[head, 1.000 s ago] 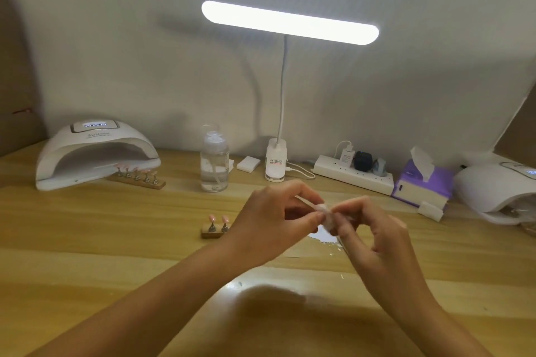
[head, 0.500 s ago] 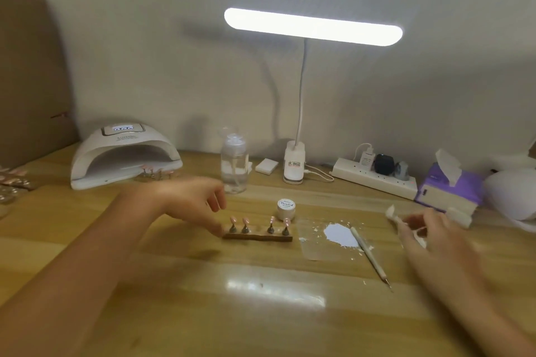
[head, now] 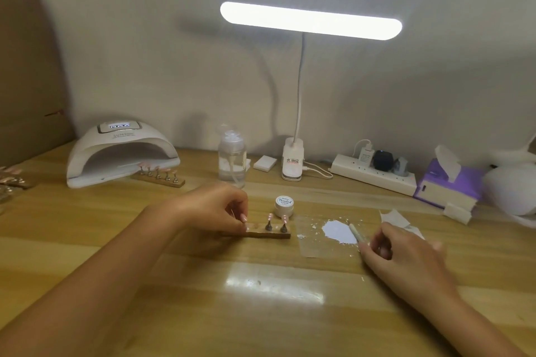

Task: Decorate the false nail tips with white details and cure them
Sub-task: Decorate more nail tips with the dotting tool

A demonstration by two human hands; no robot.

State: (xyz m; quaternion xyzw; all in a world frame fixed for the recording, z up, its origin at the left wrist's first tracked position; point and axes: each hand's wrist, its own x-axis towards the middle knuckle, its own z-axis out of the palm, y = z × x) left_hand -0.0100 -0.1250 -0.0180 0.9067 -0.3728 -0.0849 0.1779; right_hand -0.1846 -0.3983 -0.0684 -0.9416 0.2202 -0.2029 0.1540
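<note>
A small wooden holder sits mid-table with two pink nail tips upright on stands at its right end. My left hand is at the holder's left end, its thumb and fingers pinching a nail tip stand there; the hand hides that part. A clear palette sheet carries a blob of white gel. My right hand curls round the lower end of the white dotting pen, which lies on the sheet. The white gel jar stands behind the holder.
A curing lamp stands back left, a second holder of nail tips at its mouth. Along the wall are a clear pump bottle, desk lamp base, power strip and purple tissue box. A crumpled wipe lies by my right hand.
My hands separated from in front of me. The left went to the holder and pinched a stand; the right set the wipe down and closed on the dotting pen.
</note>
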